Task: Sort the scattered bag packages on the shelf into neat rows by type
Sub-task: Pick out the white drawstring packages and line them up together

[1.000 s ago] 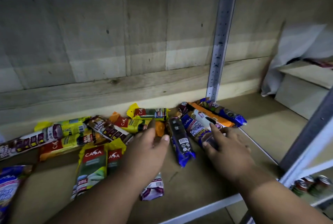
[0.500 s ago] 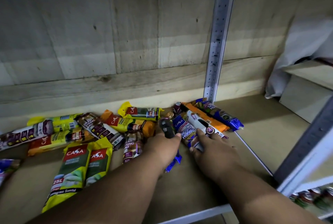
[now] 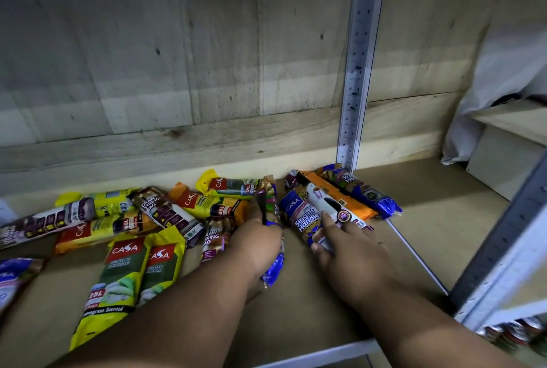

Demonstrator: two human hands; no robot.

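Two bare arms reach in over the front edge of the wooden shelf [image 3: 310, 302]. The left hand [image 3: 256, 244] is closed around a blue package [image 3: 273, 268]. The blue end sticks out under the hand, and the dark top end pokes up past the fingers. The right hand [image 3: 347, 244] lies flat with its fingers spread on a blue "Singlet Handle" package [image 3: 300, 216] and a white package [image 3: 331, 207] just beside it. It presses on them and does not wrap around them.

To the left of the left arm lie two yellow and green CASA packages [image 3: 127, 270], side by side. A small "Draw String Bag" package [image 3: 214, 238] sits just beside the left hand.

Farther back, more packages lie mixed up, some on top of others: orange packages [image 3: 207, 204], a yellow package [image 3: 233, 185] and brown ones. Behind the right hand, an orange package [image 3: 346, 200] and another blue package [image 3: 364, 193] lie in a slanted row near the metal post [image 3: 356, 71]. Behind it all is the wooden back wall [image 3: 177, 71].
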